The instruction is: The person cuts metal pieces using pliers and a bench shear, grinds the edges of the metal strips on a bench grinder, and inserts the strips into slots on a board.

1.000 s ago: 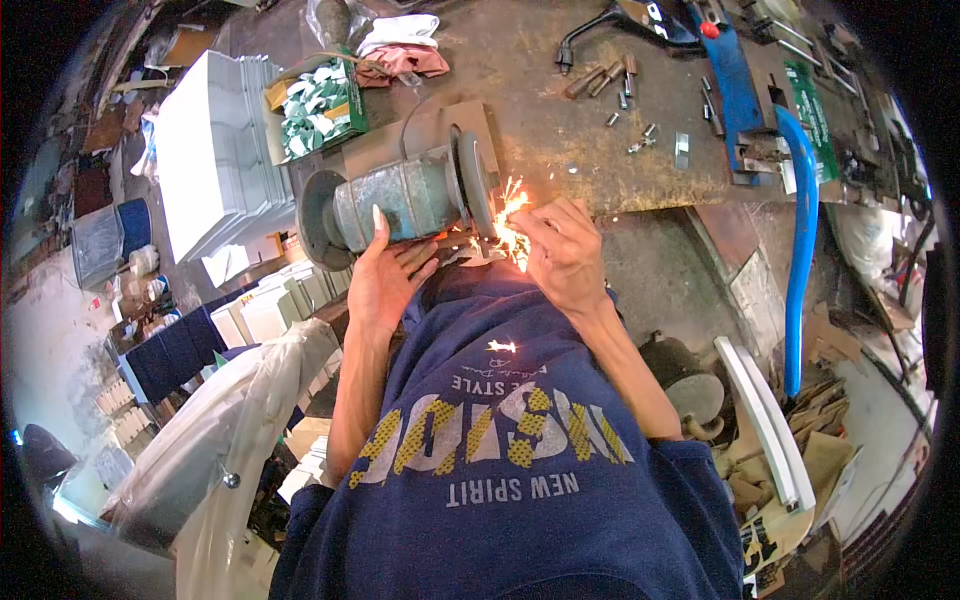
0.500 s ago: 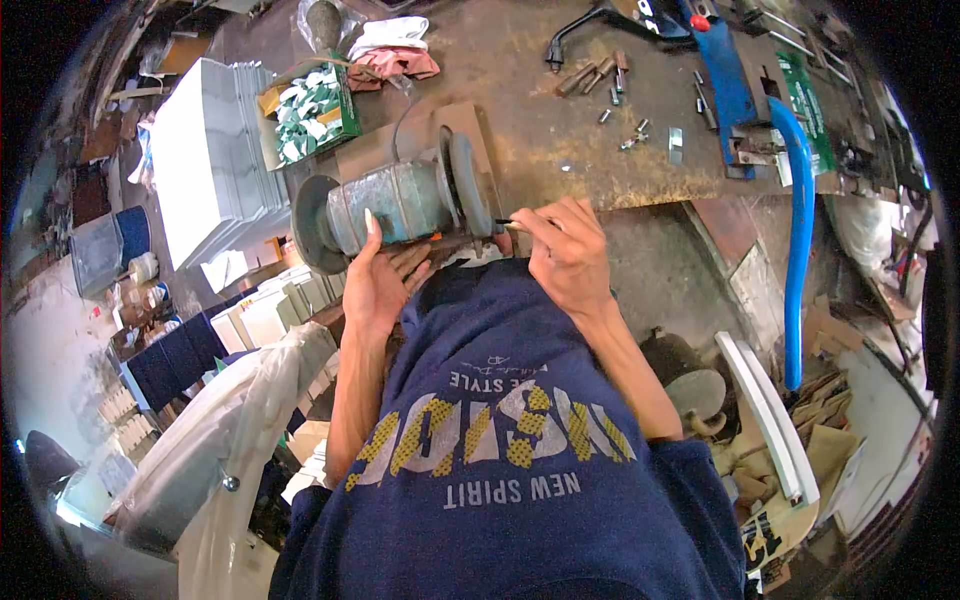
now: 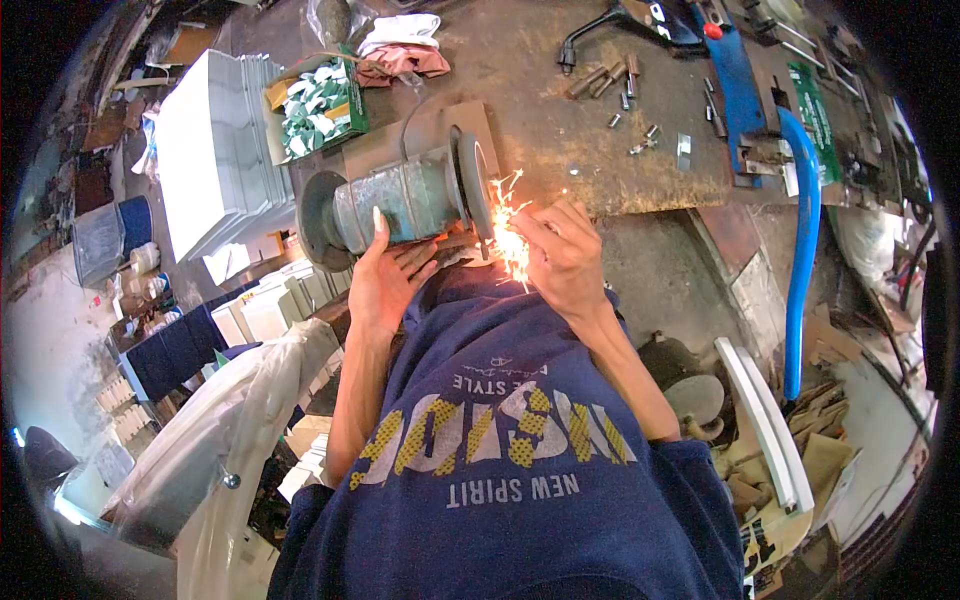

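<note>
A bench grinder (image 3: 395, 205) with a grey-green motor body sits at the bench's front edge. Bright sparks (image 3: 510, 240) fly off its right-hand grinding wheel (image 3: 476, 190). Beside that wheel, my right hand (image 3: 565, 250) is closed in a pinch; the glare hides most of the thin dark metal rod it holds. My left hand (image 3: 382, 275) is open, fingers spread under the front of the motor and thumb pointing up against or just before its casing. I cannot tell whether it bears on the motor.
Left of the grinder stand a carton of green-white pieces (image 3: 312, 105) and stacked white panels (image 3: 215, 150). Small metal cylinders (image 3: 628, 100) lie on the bench (image 3: 540, 120). A blue hose (image 3: 803, 260) hangs over its right edge. White and pink cloths (image 3: 402, 45) lie behind.
Sparks have appeared at the right wheel, where the rod's dark tip was visible before. My right hand has moved slightly down and closer to the wheel. My left hand stays nearly in place.
</note>
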The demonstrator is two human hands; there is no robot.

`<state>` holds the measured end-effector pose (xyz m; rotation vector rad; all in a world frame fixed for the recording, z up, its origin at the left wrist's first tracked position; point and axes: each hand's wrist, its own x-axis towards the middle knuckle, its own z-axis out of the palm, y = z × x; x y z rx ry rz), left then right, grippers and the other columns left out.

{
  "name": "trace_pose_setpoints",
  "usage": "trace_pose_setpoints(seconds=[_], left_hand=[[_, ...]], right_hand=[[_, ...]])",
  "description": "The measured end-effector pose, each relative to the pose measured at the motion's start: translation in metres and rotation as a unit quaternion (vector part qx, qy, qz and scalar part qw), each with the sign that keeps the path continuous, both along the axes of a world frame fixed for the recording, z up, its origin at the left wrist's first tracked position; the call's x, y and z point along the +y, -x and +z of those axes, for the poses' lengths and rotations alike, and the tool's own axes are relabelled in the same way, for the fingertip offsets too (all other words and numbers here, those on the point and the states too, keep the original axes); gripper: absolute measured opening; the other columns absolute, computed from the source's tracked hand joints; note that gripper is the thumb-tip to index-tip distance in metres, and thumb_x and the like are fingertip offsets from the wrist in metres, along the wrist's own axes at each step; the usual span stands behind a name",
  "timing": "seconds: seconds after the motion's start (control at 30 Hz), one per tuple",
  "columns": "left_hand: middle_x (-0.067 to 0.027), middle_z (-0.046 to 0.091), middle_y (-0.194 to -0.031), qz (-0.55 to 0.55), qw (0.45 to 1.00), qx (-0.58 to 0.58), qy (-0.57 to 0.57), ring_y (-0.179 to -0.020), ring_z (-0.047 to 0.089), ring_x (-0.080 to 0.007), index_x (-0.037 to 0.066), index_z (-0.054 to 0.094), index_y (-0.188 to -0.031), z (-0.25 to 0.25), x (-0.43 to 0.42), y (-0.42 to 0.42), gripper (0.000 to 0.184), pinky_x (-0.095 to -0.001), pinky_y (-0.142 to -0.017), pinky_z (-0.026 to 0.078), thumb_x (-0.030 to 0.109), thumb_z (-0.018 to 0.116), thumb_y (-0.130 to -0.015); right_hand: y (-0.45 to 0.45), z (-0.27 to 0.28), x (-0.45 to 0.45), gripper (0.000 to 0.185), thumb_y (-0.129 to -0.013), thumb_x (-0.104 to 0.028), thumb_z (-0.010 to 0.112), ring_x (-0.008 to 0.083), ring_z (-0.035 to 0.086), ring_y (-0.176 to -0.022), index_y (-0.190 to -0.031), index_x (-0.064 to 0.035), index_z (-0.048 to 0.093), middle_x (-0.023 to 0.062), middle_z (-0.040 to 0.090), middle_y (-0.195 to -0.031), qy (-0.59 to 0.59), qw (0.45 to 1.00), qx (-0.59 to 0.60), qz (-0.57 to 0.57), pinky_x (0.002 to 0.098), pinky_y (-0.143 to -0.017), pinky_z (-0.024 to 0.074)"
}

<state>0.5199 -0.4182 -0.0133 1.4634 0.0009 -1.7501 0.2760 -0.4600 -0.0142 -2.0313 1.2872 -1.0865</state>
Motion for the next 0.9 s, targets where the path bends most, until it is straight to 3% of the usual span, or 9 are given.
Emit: trace_pose_setpoints(seconds=[0.5, 0.57, 0.9], left_hand=[[-0.0176, 0.054, -0.13, -0.001, 1.0, 0.005, -0.001, -0.119, 0.05, -0.0268, -0.003, 0.047, -0.133, -0.004, 0.003, -0.001, 0.079, -0.0375, -0.102, 0.038, 0.063, 0.051, -0.091], [-0.02, 0.055, -0.124, 0.013, 1.0, -0.004, 0.011, -0.115, 0.052, -0.0274, -0.007, 0.047, -0.129, -0.001, 0.003, 0.001, 0.079, -0.04, -0.098, 0.041, 0.06, 0.059, -0.089], [-0.0193, 0.053, -0.125, 0.023, 1.0, -0.013, 0.014, -0.116, 0.051, -0.0272, -0.006, 0.046, -0.129, 0.001, 0.002, 0.009, 0.079, -0.04, -0.098, 0.041, 0.06, 0.062, -0.087]], right_hand=[[0.0, 0.0, -0.002, 0.031, -0.066, 0.009, 0.063, 0.0247, 0.054, -0.07, -0.092, -0.0044, 0.07, 0.0065, 0.058, -0.075, -0.005, 1.0, -0.008, 0.005, 0.0359, -0.065, 0.0413], [-0.001, -0.004, -0.001, 0.031, -0.065, 0.01, 0.062, 0.0245, 0.055, -0.07, -0.092, -0.0044, 0.069, 0.0062, 0.058, -0.074, 0.003, 1.0, -0.022, -0.003, 0.036, -0.065, 0.041], [-0.001, 0.002, -0.003, 0.027, -0.067, 0.009, 0.064, 0.0244, 0.054, -0.068, -0.09, -0.0055, 0.069, 0.006, 0.057, -0.072, 0.003, 1.0, -0.007, -0.007, 0.0357, -0.063, 0.0402]])
